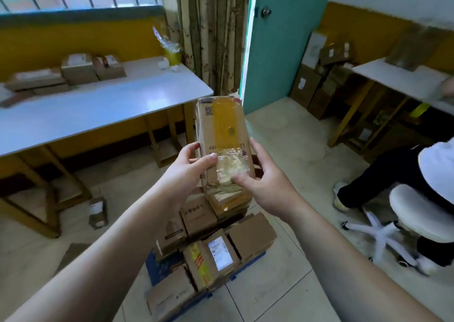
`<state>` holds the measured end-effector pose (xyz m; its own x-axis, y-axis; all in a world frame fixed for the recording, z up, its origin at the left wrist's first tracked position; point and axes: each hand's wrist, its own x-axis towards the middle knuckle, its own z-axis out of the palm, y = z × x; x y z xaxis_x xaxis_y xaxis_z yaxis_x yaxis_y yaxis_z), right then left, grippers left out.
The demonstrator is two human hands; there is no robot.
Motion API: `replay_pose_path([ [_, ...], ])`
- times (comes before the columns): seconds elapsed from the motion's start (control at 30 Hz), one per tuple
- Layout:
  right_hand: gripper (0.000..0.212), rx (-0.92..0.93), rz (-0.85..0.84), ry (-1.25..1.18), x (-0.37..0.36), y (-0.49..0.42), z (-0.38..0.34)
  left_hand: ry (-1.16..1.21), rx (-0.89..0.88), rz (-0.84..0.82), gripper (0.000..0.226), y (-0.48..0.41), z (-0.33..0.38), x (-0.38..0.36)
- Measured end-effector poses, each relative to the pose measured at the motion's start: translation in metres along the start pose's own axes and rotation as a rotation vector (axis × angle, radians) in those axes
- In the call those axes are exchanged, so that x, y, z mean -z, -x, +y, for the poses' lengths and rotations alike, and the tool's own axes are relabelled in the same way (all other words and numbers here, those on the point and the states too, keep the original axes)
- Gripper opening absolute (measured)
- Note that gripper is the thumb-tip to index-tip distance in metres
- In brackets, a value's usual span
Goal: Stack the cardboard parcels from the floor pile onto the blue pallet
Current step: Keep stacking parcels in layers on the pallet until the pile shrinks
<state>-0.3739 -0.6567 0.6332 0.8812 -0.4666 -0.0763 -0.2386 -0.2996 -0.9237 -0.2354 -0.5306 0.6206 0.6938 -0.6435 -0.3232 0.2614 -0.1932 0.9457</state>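
Both the left hand point(189, 167) and right hand point(265, 181) clasp a taped cardboard parcel point(222, 135) above the blue pallet point(248, 264), already loaded with several stacked boxes point(196, 243).

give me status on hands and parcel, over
Left hand and right hand both grip the taped parcel, held up over the stack on the blue pallet. Nothing in the way.

Both bare forearms stretched forward and converging, left hand point(189, 165) curled with thumb lying across the near face of a parcel point(222, 135), right hand point(266, 177) gripping its opposite side, fingertips pressed on
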Motion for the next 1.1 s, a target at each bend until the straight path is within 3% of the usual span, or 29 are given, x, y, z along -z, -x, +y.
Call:
replay_pose_path([
  [0.13,0.080,-0.001,-0.032,0.036,0.005,-0.008,0.005,0.002,0.013,-0.012,0.063,-0.011,0.003,-0.005],
  [0.37,0.080,-0.107,0.101,0.072,0.033,-0.018,0.025,-0.088,0.072,-0.150,0.041,-0.048,-0.002,-0.024],
  [0.5,0.083,-0.119,0.113,0.036,0.047,-0.040,0.039,-0.093,0.095,-0.110,0.033,-0.062,-0.006,-0.031],
  [0.7,0.076,-0.045,-0.206,0.093,0.056,-0.094,0.055,0.032,0.081,0.204,0.032,-0.084,-0.015,-0.035],
  [0.87,0.065,-0.053,-0.362,0.139,0.069,-0.136,0.081,0.095,0.196,0.468,0.042,-0.107,-0.049,-0.036],
  [1.1,0.062,-0.128,-0.549,0.285,0.031,-0.206,0.131,0.267,0.351,0.629,0.043,-0.150,-0.106,-0.017],
])
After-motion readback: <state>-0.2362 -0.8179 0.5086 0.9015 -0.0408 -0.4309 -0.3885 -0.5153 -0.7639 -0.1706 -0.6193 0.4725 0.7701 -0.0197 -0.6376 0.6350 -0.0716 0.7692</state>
